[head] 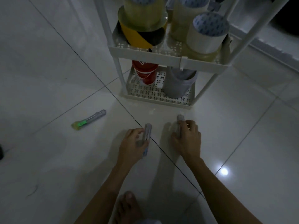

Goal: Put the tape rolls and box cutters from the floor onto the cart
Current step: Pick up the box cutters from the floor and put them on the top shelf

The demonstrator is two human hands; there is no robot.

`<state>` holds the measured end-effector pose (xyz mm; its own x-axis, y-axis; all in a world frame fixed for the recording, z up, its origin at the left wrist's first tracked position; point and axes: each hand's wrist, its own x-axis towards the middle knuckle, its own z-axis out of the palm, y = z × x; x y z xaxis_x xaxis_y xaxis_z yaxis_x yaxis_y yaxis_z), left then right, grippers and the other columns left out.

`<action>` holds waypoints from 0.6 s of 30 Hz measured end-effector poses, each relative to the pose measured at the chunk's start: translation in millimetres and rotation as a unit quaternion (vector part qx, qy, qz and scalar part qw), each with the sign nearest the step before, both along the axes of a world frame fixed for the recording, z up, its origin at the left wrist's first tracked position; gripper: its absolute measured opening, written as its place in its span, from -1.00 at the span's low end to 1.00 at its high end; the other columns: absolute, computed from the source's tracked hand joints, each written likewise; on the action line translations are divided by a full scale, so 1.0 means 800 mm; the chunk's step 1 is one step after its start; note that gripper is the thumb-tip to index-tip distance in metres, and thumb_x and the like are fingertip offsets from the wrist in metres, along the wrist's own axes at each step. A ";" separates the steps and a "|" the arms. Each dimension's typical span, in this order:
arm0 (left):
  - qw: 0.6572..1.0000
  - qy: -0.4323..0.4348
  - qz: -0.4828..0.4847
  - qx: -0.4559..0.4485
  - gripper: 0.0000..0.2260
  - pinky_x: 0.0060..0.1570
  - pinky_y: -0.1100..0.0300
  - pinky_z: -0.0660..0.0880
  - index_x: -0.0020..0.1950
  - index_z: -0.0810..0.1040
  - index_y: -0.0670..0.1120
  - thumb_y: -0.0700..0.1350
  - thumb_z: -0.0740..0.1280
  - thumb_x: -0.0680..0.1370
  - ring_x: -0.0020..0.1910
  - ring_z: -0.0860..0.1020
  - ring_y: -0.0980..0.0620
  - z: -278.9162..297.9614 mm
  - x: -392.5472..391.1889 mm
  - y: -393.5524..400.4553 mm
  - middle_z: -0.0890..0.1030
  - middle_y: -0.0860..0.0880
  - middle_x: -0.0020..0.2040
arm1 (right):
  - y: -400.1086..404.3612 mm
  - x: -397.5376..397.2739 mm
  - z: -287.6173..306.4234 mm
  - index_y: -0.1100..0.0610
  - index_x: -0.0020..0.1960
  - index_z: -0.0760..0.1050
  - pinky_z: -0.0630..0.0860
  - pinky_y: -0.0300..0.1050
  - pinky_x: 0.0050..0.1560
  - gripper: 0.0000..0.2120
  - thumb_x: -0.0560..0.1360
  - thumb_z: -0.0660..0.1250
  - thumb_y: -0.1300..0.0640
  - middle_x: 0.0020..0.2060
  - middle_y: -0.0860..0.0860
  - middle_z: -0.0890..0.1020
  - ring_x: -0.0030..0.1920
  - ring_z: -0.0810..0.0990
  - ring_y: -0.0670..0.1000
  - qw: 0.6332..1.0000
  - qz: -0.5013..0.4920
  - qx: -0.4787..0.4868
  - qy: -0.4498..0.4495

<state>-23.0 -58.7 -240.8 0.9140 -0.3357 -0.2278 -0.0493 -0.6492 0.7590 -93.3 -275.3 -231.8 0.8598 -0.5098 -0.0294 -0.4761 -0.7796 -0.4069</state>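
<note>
Far to the left of the cart [163, 59], on the pale tiled floor [48, 70]: a box cutter with a green slider [88, 120], lying flat and alone, clear end angled toward the cart. In front of the cart, left of its midline: left hand [133, 143], fingers and thumb curled round a clear box cutter [146, 135] held low over the floor, the tip poking out above the knuckles toward the cart. Just right of that, still in front of the cart: right hand [186, 137], fingers curled round a second clear box cutter [178, 125], its grey end protruding toward the cart's bottom shelf; whether either cutter touches the tiles, cannot tell. On the cart's upper shelf, left side: a yellow-and-black striped tape roll [137, 36] with clear tape rolls [143, 11] stacked on top. On the same shelf, right side: a white tape roll [208, 36] capped in a blue-patterned liner, upright, more pale rolls behind it. On the bottom shelf: a red tape roll [144, 73] at left, a grey tape roll [178, 84] at right. Nearest the camera, well in front of the cart: a bare foot [127, 207].
</note>
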 end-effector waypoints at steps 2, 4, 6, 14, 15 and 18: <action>1.000 0.010 0.002 0.021 -0.62 0.05 0.10 0.56 0.32 0.56 0.03 0.01 0.51 0.53 0.07 0.55 0.08 -0.003 -0.003 -0.006 0.54 0.03 0.22 | 0.000 -0.003 -0.007 0.01 0.44 0.37 0.57 0.13 0.10 -0.51 0.55 0.39 0.14 0.25 0.14 0.47 0.21 0.48 0.21 1.000 -0.017 0.014 0.020; 1.000 0.006 -0.001 0.031 -0.60 0.05 0.07 0.57 0.31 0.54 0.04 0.05 0.52 0.51 0.06 0.55 0.06 -0.005 -0.003 -0.011 0.54 0.05 0.19 | 0.002 -0.006 -0.014 0.02 0.45 0.38 0.60 0.12 0.04 -0.53 0.57 0.32 0.24 0.24 0.14 0.46 0.19 0.48 0.22 0.999 -0.015 0.047 0.009; 0.999 0.008 0.003 0.035 -0.58 0.02 0.10 0.57 0.30 0.53 0.06 0.06 0.53 0.49 0.02 0.55 0.08 -0.007 -0.002 -0.014 0.52 0.08 0.17 | 0.001 -0.005 -0.019 0.04 0.45 0.41 0.57 0.05 0.07 -0.52 0.56 0.31 0.30 0.23 0.15 0.46 0.16 0.48 0.19 0.996 -0.023 0.090 -0.006; 0.999 0.045 0.019 0.012 -0.56 -0.18 0.15 0.58 0.28 0.54 0.02 -0.12 0.56 0.44 -0.09 0.62 -0.03 -0.006 0.006 -0.026 0.59 -0.01 0.02 | -0.019 0.012 0.028 0.08 0.04 0.64 0.48 -0.47 -0.18 -0.72 0.37 0.53 0.30 -0.15 -0.10 0.65 -0.13 0.63 -0.10 0.961 -0.058 0.249 -0.102; 0.998 0.058 0.022 0.007 -0.61 -0.21 0.13 0.59 0.22 0.56 0.01 -0.15 0.54 0.44 -0.13 0.64 -0.05 -0.002 0.011 -0.027 0.62 -0.05 -0.03 | -0.019 0.016 0.042 0.05 0.02 0.63 0.48 -0.48 -0.20 -0.71 0.37 0.53 0.31 -0.15 -0.12 0.65 -0.11 0.63 -0.13 0.959 -0.040 0.254 -0.121; 0.991 0.118 0.050 -0.044 -0.75 -0.23 0.25 0.57 0.11 0.64 -0.01 -0.24 0.51 0.48 -0.23 0.64 0.13 0.020 0.027 -0.026 0.67 0.03 -0.14 | -0.025 0.031 0.087 0.00 0.00 0.63 0.55 -0.33 -0.24 -0.68 0.35 0.53 0.32 -0.10 -0.14 0.68 -0.07 0.62 -0.17 0.951 -0.003 0.275 -0.141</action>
